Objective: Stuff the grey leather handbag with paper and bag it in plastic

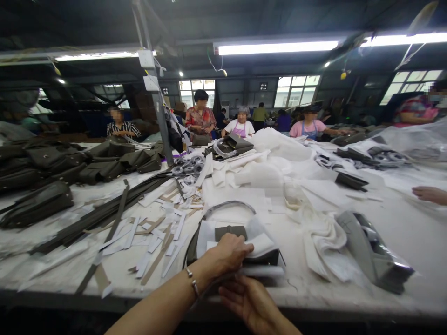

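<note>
A dark handbag [272, 257] lies near the table's front edge, its arched handle [230, 204] wrapped and standing up behind it. White foam sheet [261, 245] covers part of the bag, and a dark flap or strap piece [228, 231] shows between the sheets. My left hand [228, 253], a bracelet at its wrist, reaches over the bag with fingers curled on the foam sheet. Below it, at the bag's near side, my right hand [249, 300] is turned palm up with its fingers apart. Its fingertips are close under the bag; whether they touch it is unclear.
A grey tape dispenser [370, 251] and layered foam sheets [323, 232] stand to the right. Paper strips [153, 246] and long dark straps [115, 209] lie left. Dark bags [38, 204] pile at far left. Co-workers sit across the table; another person's hand [431, 194] enters from the right.
</note>
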Demonstrator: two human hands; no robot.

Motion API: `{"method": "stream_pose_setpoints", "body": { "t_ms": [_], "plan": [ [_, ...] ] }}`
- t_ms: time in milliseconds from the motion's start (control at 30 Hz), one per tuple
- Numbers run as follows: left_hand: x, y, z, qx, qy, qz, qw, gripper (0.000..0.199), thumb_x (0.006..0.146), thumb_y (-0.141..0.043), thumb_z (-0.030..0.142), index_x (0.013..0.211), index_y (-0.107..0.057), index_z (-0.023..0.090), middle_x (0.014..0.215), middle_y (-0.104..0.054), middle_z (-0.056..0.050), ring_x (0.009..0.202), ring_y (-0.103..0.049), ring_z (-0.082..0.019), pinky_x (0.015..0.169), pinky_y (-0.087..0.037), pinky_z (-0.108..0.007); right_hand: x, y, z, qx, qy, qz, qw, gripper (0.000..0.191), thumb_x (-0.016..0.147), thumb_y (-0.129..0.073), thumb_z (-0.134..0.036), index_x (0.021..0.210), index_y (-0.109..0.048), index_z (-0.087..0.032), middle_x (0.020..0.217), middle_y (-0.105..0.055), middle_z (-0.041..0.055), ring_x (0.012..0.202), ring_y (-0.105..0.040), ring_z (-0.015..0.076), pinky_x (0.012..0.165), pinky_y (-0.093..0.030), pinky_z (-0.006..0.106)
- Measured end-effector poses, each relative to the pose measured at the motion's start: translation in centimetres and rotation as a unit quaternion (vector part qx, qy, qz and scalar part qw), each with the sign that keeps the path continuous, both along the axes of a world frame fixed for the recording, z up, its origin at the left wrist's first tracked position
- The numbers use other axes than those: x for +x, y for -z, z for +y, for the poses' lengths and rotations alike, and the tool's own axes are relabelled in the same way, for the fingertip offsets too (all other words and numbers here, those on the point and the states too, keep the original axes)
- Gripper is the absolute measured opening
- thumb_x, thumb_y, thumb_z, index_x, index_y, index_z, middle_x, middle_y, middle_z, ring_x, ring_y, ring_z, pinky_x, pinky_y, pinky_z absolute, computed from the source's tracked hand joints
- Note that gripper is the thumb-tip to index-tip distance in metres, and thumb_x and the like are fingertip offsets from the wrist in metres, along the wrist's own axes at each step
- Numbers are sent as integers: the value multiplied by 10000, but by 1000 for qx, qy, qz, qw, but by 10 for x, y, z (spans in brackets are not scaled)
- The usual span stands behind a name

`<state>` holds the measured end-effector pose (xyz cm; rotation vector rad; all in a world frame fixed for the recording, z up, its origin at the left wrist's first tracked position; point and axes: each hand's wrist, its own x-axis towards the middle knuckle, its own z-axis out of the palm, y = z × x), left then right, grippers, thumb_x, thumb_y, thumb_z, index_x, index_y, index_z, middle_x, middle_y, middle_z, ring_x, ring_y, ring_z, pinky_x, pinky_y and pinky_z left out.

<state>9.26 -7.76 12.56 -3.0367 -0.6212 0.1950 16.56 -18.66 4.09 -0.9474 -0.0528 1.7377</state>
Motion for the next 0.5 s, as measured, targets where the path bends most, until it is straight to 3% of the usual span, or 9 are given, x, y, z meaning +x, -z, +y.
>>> {"method": "stream_pose_setpoints", "body": {
  "t_ms": [100,233,400,500],
  "plan": [
    [2,-1,2,-3,9,10,1000,294,847,-541,181,1136,-577,217,966,-672,-96,828,-672,-275,652,-538,-360,-21,2,7,-10,3,-10,1000,176,707,-731,-254,778,-617,-140,696,-721,104,728,-722,236,731,-587,342],
    [3,-4,7,-11,16,21,1000,291,806,-594,205,1097,-597,206,941,-684,-97,816,-677,-279,653,-538,-356,-30,2,12,-10,31,-26,999,263,680,-792,-287,803,-620,-131,724,-715,95,725,-709,223,685,-582,319],
    [2,-12,10,-27,17,30,999,287,799,-592,246,1081,-617,195,936,-678,-106,788,-674,-266,637,-539,-345,-10,-2,4,6,101,-48,994,420,610,-872,-365,848,-610,-139,739,-708,69,769,-717,239,717,-585,338],
    [2,-13,5,-34,13,34,999,299,777,-631,283,1061,-616,191,929,-665,-98,770,-662,-267,618,-536,-345,6,-7,4,1,72,-85,994,322,705,-790,-365,849,-621,-131,753,-711,77,734,-714,215,687,-579,308]
  ]
}}
